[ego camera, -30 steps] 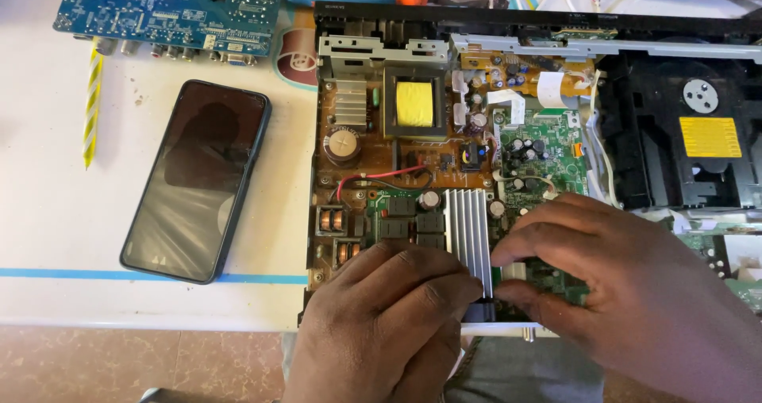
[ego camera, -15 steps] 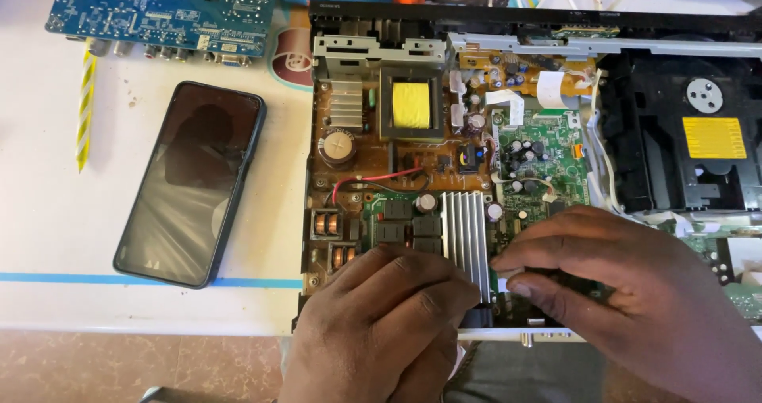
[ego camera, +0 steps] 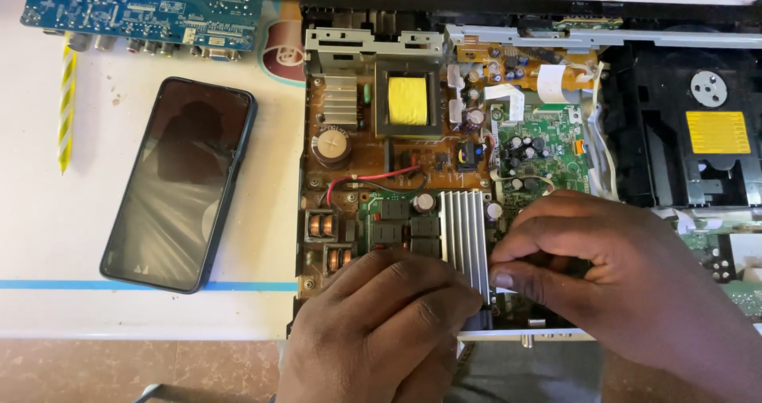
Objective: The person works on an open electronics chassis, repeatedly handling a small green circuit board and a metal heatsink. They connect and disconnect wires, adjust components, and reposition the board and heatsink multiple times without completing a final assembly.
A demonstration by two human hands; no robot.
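Both hands crowd the frame's lower middle: my left hand (ego camera: 389, 324) curls against the finned heatsink (ego camera: 466, 236), my right hand (ego camera: 603, 284) pinches something hidden beside it. Working it loose needs gentle, even pull.

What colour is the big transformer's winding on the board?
Yellow, set in a dark frame; the transformer shows best in the head view.

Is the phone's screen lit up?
No, the phone lies face up on the white table with a dark screen that only shows reflections.
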